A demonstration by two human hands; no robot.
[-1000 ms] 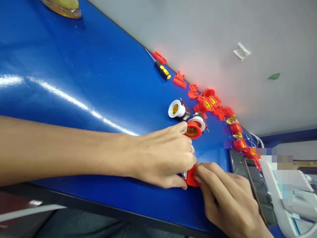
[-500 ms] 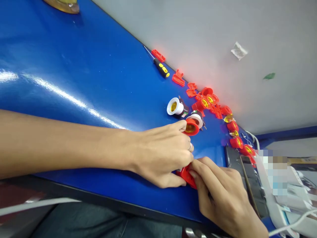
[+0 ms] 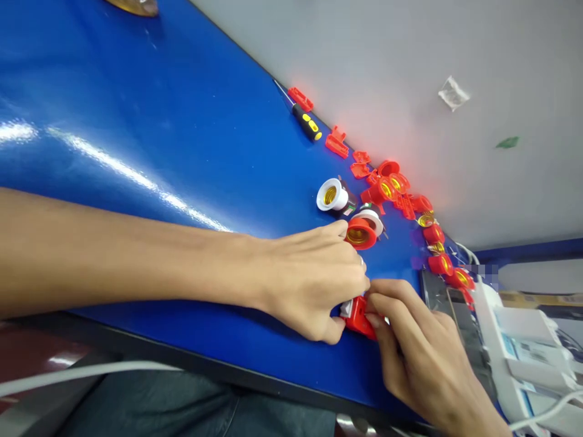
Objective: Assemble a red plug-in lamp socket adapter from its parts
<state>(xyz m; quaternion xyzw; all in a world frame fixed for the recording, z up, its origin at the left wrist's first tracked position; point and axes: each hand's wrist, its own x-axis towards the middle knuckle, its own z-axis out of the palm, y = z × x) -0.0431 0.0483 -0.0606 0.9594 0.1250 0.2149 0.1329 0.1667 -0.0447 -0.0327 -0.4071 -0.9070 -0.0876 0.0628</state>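
Note:
My left hand [image 3: 314, 282] reaches across from the left, its fingers curled round a red plastic piece [image 3: 359, 318] with a small white part [image 3: 347, 308] at its end. From the right, my right hand [image 3: 414, 346] pinches the other side of that red piece. Just beyond my left knuckles lies a red lamp socket [image 3: 361, 233] with a gold thread inside, touching a white-rimmed socket [image 3: 374, 220]. Another white socket [image 3: 331, 195] with a dark plug body lies farther back. My left fingertips are partly hidden.
A black-yellow screwdriver [image 3: 306, 121] lies along the table's back edge. Several red sockets and shell pieces [image 3: 337, 144] line that edge to the right. A dark phone [image 3: 464, 321] and white boxes [image 3: 523, 352] are at the right. The blue table [image 3: 182, 133] stretches left.
The view has shifted, so the objects appear slightly farther right. My left thumb has drawn back a little, showing more of the red piece and its white part. My right hand still pinches it.

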